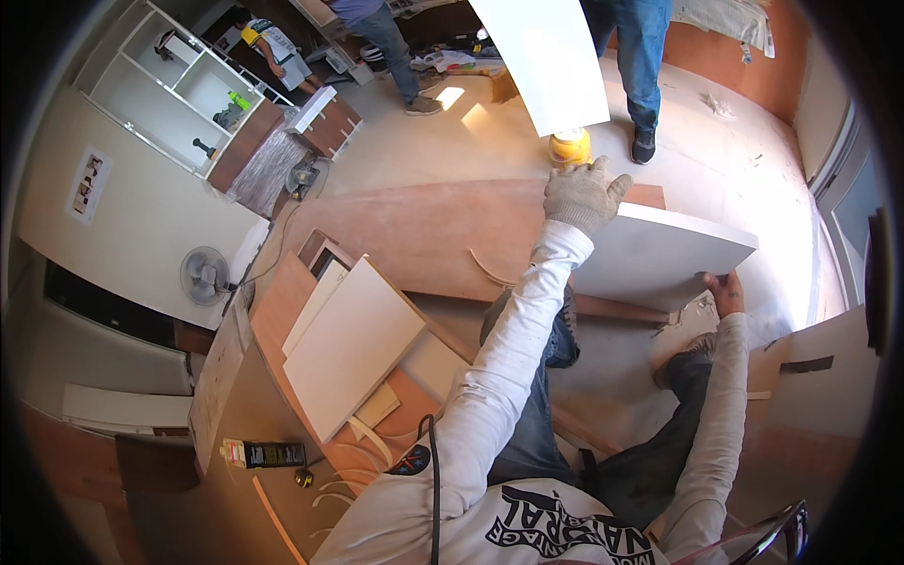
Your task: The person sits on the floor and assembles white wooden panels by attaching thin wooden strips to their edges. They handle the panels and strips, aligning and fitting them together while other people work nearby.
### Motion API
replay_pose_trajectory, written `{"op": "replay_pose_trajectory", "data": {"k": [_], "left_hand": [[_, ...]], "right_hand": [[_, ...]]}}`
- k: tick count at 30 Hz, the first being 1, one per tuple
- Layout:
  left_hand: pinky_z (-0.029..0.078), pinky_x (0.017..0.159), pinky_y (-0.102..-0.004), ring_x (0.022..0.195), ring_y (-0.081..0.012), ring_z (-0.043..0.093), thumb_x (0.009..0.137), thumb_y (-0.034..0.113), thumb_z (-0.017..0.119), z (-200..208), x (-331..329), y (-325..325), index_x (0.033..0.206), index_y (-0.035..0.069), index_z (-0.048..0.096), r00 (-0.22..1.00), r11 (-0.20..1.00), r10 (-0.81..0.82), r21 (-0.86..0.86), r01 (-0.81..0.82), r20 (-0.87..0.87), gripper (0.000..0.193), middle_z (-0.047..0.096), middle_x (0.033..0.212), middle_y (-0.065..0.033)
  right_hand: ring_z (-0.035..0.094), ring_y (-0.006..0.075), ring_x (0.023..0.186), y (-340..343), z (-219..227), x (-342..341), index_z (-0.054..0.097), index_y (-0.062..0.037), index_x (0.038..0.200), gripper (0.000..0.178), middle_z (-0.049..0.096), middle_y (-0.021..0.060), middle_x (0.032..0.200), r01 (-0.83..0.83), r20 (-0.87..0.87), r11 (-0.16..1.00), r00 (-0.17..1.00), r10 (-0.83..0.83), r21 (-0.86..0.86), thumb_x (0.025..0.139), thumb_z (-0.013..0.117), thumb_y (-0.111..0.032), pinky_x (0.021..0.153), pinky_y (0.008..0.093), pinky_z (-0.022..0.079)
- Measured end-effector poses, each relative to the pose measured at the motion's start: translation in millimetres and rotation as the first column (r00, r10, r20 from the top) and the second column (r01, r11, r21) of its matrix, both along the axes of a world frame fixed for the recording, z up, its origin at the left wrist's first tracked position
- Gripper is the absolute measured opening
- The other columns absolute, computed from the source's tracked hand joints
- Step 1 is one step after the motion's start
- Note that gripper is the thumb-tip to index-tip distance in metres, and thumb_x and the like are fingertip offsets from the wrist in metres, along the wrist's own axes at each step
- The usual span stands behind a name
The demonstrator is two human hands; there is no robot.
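A white board (664,252) is tilted on its edge in front of me. My right hand (725,294), bare, grips its lower right edge. My left hand (582,196), in a light knitted glove, reaches to the board's upper left corner with fingers apart. Just beyond those fingertips stands a yellow tub (570,148); whether they touch it I cannot tell. A long reddish-brown plywood sheet (414,231) lies on the floor behind the board.
Loose white panels (353,344) lie at left, near a dark can (273,455) and a tape measure (303,477). A fan (204,275) and white shelving (151,94) are farther left. Ahead, a person in jeans (643,66) stands beside a tall white panel (556,66); other people are farther back.
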State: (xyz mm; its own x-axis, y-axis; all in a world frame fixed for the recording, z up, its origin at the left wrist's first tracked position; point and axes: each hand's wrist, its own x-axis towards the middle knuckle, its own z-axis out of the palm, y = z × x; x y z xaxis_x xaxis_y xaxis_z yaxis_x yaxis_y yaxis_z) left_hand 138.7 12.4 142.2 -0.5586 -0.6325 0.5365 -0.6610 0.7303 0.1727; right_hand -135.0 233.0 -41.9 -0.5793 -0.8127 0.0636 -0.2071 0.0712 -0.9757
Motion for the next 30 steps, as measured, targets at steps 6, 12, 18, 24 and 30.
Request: {"op": "replay_pose_trajectory", "data": {"k": [6, 12, 18, 24, 30], "left_hand": [[0.039, 0.096, -0.0409, 0.11, -0.0315, 0.055, 0.091, 0.049, 0.046, -16, 8, -1, 0.133, 0.001, 0.04, 0.91, 0.996, 0.033, 0.092, 0.005, -0.414, 0.064, 0.057, 0.119, -0.0215], [0.042, 0.094, -0.0313, 0.112, -0.0233, 0.054, 0.087, 0.043, 0.06, -68, 34, 10, 0.136, 0.001, 0.038, 0.483, 0.702, 0.279, 0.52, 0.487, -0.83, 0.068, 0.057, 0.121, -0.0166], [0.046, 0.088, -0.0338, 0.102, -0.0221, 0.06, 0.077, 0.036, 0.072, -107, 44, 3, 0.122, 0.002, 0.053, 0.965, 0.46, 0.036, 0.862, 0.214, -0.259, 0.059, 0.063, 0.112, -0.0158], [0.049, 0.083, -0.0306, 0.09, -0.0207, 0.065, 0.071, 0.03, 0.079, -106, 31, -13, 0.104, 0.002, 0.065, 0.97, 0.523, 0.05, 0.834, 0.177, -0.237, 0.045, 0.069, 0.097, -0.0116], [0.05, 0.08, -0.0281, 0.084, -0.019, 0.065, 0.069, 0.044, 0.078, 22, 7, -10, 0.108, -0.002, 0.06, 0.829, 0.783, 0.011, 0.52, 0.341, -0.56, 0.064, 0.07, 0.087, -0.0111]], "right_hand": [[0.056, 0.0243, 0.101, -7, 12, 20, 0.048, 0.0012, 0.119, 0.062, 0.059, 0.0141, 0.109, 0.03, -0.026, 0.998, 0.999, -0.032, -0.056, 0.073, 0.076, -0.03, 0.089, 0.0357, 0.045], [0.055, 0.0221, 0.103, -11, 3, 6, 0.054, 0.0002, 0.116, 0.053, 0.06, 0.0128, 0.112, 0.072, 0.08, 0.994, 0.994, -0.079, 0.081, 0.074, 0.075, -0.024, 0.092, 0.034, 0.042], [0.056, 0.0237, 0.104, -12, -26, 9, 0.054, 0.0007, 0.118, 0.055, 0.062, 0.0125, 0.11, 0.008, 0.181, 0.984, 0.983, -0.041, 0.181, 0.075, 0.076, -0.025, 0.092, 0.0342, 0.041], [0.06, 0.0229, 0.094, -17, 4, 7, 0.061, 0.0017, 0.106, 0.049, 0.066, 0.0115, 0.097, 0.004, -0.126, 0.977, 0.992, 0.024, 0.214, 0.073, 0.078, -0.03, 0.085, 0.0327, 0.046], [0.059, 0.0175, 0.07, -13, 149, 29, 0.063, 0.0056, 0.095, 0.06, 0.064, 0.0104, 0.079, 0.483, -0.208, 0.869, 0.844, -0.495, -0.108, 0.07, 0.076, -0.047, 0.066, 0.0289, 0.048]]}}
